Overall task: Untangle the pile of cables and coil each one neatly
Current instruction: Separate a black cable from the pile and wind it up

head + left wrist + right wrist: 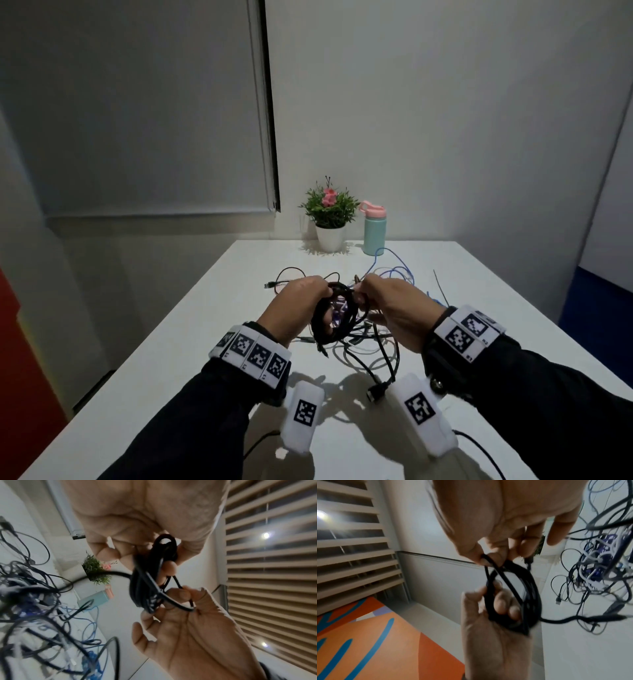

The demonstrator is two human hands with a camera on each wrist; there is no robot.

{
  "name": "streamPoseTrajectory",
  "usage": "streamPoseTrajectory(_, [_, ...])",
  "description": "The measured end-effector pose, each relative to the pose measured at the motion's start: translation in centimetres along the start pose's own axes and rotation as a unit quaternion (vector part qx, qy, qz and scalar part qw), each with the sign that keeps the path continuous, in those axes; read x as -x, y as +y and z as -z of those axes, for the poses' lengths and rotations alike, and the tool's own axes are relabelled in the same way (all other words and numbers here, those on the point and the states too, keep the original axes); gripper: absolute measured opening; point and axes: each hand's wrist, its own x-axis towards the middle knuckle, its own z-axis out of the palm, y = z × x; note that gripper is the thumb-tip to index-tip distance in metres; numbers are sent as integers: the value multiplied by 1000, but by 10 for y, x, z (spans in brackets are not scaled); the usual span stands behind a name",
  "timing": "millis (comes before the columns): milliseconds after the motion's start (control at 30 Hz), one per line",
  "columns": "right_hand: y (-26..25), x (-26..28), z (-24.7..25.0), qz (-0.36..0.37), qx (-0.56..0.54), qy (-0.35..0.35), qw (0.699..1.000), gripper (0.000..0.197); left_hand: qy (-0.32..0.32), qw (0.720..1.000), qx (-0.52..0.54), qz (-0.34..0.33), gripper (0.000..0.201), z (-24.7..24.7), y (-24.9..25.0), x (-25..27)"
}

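— Coil point(334, 317) sits where?
— Centre of the head view, raised above the table point(178, 342), black, several loops. Left hand point(296, 308) has its fingers curled through the loops.
— And the right hand point(394, 308)?
— It pinches a strand at the coil's top, thumb against fingers point(489, 557).
— The pile point(376, 329)?
— Just behind and under both hands, black, blue and white cables tangled on the table.
— Anything else?
— Plant point(330, 214) and bottle point(374, 228), at the table's far edge, upper centre.

Black coiled cable point(334, 317), blue cable point(394, 270), white table point(171, 342), pink-lidded mint bottle point(374, 233).
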Motion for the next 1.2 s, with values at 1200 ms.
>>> streamPoseTrajectory(1200, [88,-52,12,-58,35,-97,993,18,-60,955,292,13,44,-11,-100,-10])
